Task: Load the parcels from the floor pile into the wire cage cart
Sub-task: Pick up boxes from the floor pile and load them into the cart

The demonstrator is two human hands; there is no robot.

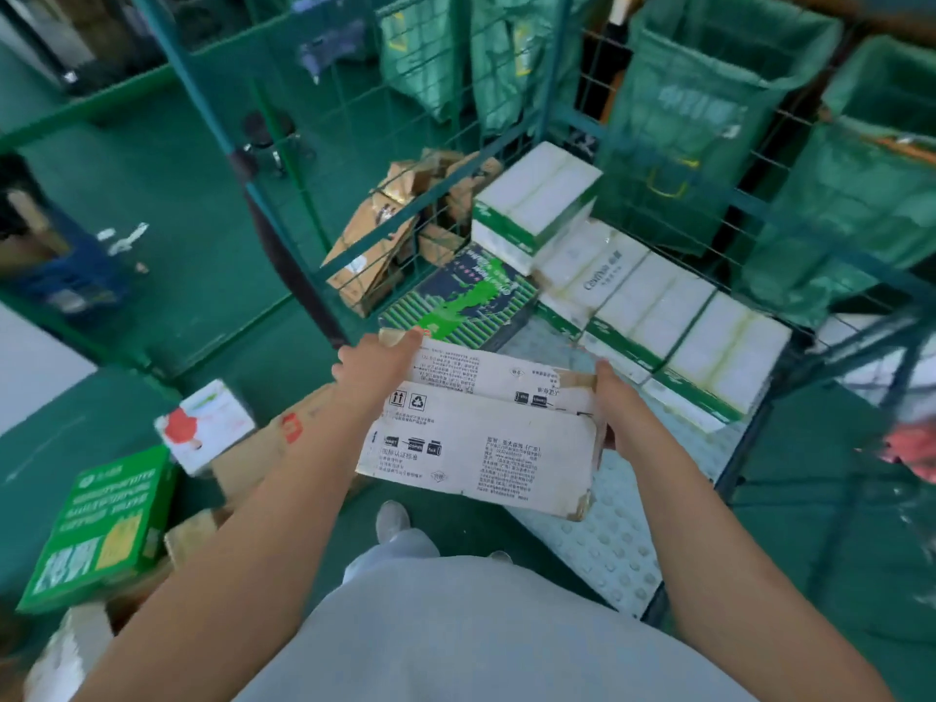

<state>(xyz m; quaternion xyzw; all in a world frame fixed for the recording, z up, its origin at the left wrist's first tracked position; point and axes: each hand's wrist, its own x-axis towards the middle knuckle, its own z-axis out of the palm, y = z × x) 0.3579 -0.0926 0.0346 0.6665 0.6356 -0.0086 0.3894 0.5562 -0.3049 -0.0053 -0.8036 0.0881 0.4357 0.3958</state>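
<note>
I hold a flat white cardboard parcel (486, 428) printed with black text between both hands, at the open front of the wire cage cart (314, 200). My left hand (375, 367) grips its far left corner, fingers curled over the edge. My right hand (615, 412) grips its right end. Inside the cart lie several white-and-green boxes (658, 316) along the right side and a dark green patterned box (466, 296) in the middle. The floor pile sits at lower left: a green box (101, 529), a white box with a red mark (202, 423) and brown cartons (253, 448).
Green sacks (694, 108) hang on the cart's far and right outside. Brown cartons (385, 235) lie behind the cart's left mesh. The cart floor is a white dimpled sheet (608, 539). A blue crate (66, 276) stands at far left. My shoe (392, 519) is beside the cart edge.
</note>
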